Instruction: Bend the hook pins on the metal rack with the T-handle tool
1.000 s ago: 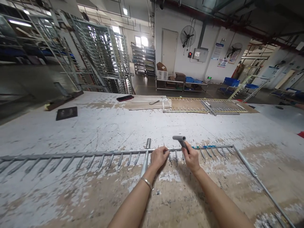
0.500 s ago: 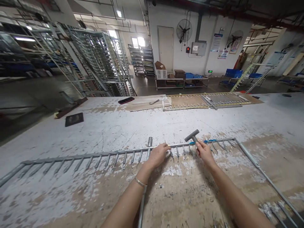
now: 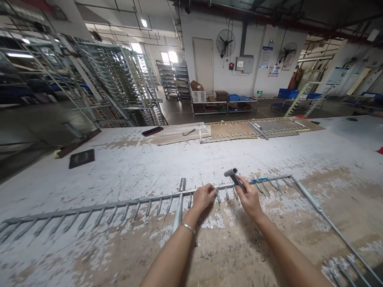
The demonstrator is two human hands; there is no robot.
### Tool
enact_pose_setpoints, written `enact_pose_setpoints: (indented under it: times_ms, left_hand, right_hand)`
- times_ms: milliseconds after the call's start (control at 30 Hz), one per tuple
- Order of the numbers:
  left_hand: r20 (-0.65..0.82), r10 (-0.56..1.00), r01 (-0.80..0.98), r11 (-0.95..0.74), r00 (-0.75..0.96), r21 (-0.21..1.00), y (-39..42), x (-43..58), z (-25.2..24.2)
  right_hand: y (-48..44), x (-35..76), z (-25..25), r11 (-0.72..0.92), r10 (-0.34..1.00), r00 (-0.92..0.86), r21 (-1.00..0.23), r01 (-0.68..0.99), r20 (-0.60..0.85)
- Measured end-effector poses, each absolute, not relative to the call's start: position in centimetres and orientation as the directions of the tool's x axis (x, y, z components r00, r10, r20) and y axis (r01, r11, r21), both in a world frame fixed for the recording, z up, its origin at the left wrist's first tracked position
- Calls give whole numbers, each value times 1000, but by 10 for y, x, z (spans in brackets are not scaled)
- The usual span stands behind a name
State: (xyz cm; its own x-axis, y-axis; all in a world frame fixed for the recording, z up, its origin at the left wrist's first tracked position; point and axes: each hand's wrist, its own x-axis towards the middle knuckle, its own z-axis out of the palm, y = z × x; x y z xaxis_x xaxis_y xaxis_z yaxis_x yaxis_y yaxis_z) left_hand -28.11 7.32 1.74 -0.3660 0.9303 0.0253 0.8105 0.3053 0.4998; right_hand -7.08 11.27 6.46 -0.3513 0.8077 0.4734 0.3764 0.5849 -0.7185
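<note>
My right hand (image 3: 250, 199) is wrapped round the handle of a T-shaped metal pipe tool (image 3: 231, 172), its tubular head raised just above the frame's bar. My left hand (image 3: 205, 197) is closed at the bar, fingertips pinched by a thin hook (image 3: 218, 196); what lies between the fingertips is too small to make out. The grey metal frame (image 3: 113, 205) lies on the worn table, a row of hooks along its bar pointing towards me. A short upright tube (image 3: 182, 184) crosses the bar left of my left hand. Blue material (image 3: 259, 180) is on the bar right of the tool.
Across the table lie a phone (image 3: 152, 131), a wrench (image 3: 189, 132), a dark flat plate (image 3: 81, 158) and another hooked frame (image 3: 229, 137) on cardboard. More metal pieces (image 3: 344, 271) sit at the lower right. Tall racks (image 3: 116, 79) stand behind on the left.
My left hand has moved right along the bar, away from the upright tube. My right hand has come left with the tool, whose head has turned so its hollow end shows. The view has shifted slightly.
</note>
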Motion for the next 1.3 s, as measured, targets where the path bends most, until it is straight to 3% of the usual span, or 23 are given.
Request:
enact_pose_setpoints:
  times_ms: [67, 200, 267, 400, 600, 767, 933, 1100, 1300]
  left_hand:
    - [40, 914, 809, 336, -403, 482, 75, -276, 15]
    - [68, 893, 807, 368, -446, 463, 76, -270, 12]
    - [59, 888, 797, 377, -456, 472, 75, -269, 12]
    - [53, 887, 781, 373, -458, 501, 74, -268, 15]
    - [53, 891, 776, 362, -451, 516, 74, -267, 16]
    - [40, 885, 765, 378, -464, 521, 74, -266, 16]
    - [53, 890, 770, 361, -453, 526, 74, -267, 16]
    - [47, 890, 763, 361, -454, 537, 75, -266, 16]
    - [32, 890, 758, 369, -456, 537, 75, -267, 15]
  right_hand:
    - [114, -81, 56, 644, 763, -450, -600, 474, 464]
    - [120, -94, 41, 609, 790, -558, -428, 668, 252]
    - [122, -97, 42, 620, 781, -565, -432, 655, 264]
    - [121, -98, 47, 701, 713, -546, -460, 544, 441]
    - [125, -94, 50, 588, 808, -543, -356, 726, 228]
    - [126, -93, 57, 680, 729, -505, -410, 608, 462]
    - [123, -95, 56, 630, 776, -597, -309, 713, 204]
    - [124, -93, 58, 680, 731, -544, -376, 629, 412]
    - [135, -90, 56, 632, 775, -584, -317, 707, 243]
